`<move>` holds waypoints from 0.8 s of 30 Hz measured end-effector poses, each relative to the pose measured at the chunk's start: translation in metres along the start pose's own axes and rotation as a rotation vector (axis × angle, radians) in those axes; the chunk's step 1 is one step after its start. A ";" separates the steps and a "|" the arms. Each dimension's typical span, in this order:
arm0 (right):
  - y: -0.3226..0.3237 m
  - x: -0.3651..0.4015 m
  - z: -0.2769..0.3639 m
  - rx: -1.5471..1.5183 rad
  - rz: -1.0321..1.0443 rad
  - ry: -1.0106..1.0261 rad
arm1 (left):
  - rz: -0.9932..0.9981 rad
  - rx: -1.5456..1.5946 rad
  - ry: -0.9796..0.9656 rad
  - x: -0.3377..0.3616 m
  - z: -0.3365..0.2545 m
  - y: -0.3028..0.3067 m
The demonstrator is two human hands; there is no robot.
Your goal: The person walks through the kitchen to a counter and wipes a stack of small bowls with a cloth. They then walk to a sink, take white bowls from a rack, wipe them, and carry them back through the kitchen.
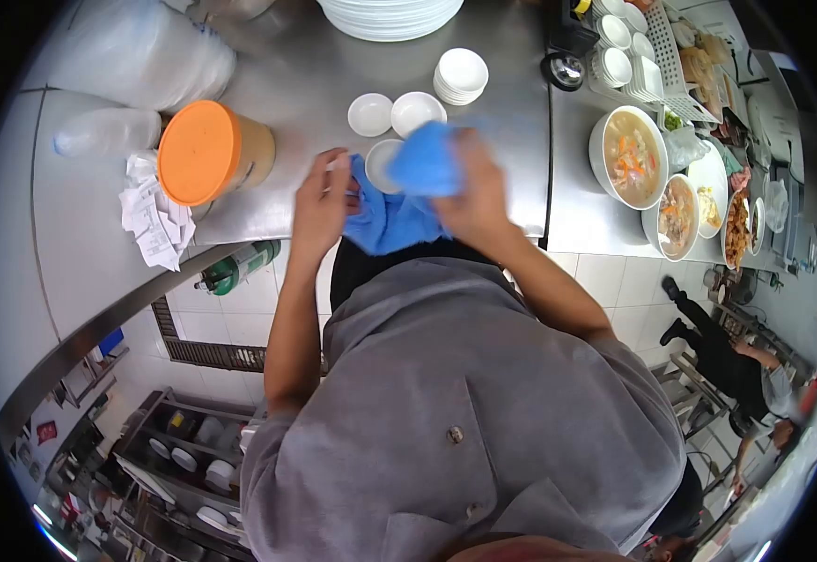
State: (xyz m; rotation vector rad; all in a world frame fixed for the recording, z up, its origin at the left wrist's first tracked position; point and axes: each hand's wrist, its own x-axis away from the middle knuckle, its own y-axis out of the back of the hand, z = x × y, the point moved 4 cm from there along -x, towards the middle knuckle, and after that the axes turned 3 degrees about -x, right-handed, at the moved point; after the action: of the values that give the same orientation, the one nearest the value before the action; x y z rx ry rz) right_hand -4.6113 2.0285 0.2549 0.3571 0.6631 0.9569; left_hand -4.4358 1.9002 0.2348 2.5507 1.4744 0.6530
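A blue cloth (385, 228) is bunched between my hands at the front edge of the steel counter. My left hand (322, 201) has its fingers curled on the cloth's left side, beside a small white dish (382, 167) that rests against the cloth. My right hand (476, 195), blurred by motion, grips the other part of the cloth, which is raised over the dish's right side and hides part of it. Just beyond are two more small white dishes, one on the left (370, 114) and one on the right (418, 112), the latter partly covered by the cloth.
Behind stand a stack of small white bowls (462, 73) and a pile of white plates (391, 21). An orange-lidded tub (200, 153) and paper slips (155, 220) are at left. Soup bowls (629, 157) and other food fill the right. A person (736, 361) is farther right.
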 end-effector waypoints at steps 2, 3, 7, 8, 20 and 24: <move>-0.041 0.002 0.013 0.342 0.142 0.119 | 0.141 -0.209 -0.010 -0.020 0.008 -0.025; -0.044 0.004 0.007 0.351 0.118 0.112 | 0.155 -0.218 -0.030 -0.025 0.005 -0.030; -0.064 0.022 -0.013 0.478 0.223 0.187 | 0.247 -0.062 0.144 -0.025 0.016 -0.037; -0.065 0.023 -0.015 0.453 0.210 0.258 | 0.238 -0.004 0.133 -0.024 0.018 -0.037; -0.009 -0.003 -0.048 -0.384 0.005 -0.133 | 0.346 -0.753 -0.317 -0.051 -0.004 -0.034; 0.023 0.000 -0.059 -0.765 -0.322 -0.419 | 0.163 -0.888 -0.680 -0.039 -0.036 -0.036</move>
State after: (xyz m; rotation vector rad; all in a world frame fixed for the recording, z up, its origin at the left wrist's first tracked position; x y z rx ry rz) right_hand -4.6654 2.0407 0.2232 -0.2260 -0.0557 0.7281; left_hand -4.4967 1.8820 0.2435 1.8801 0.5587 0.2855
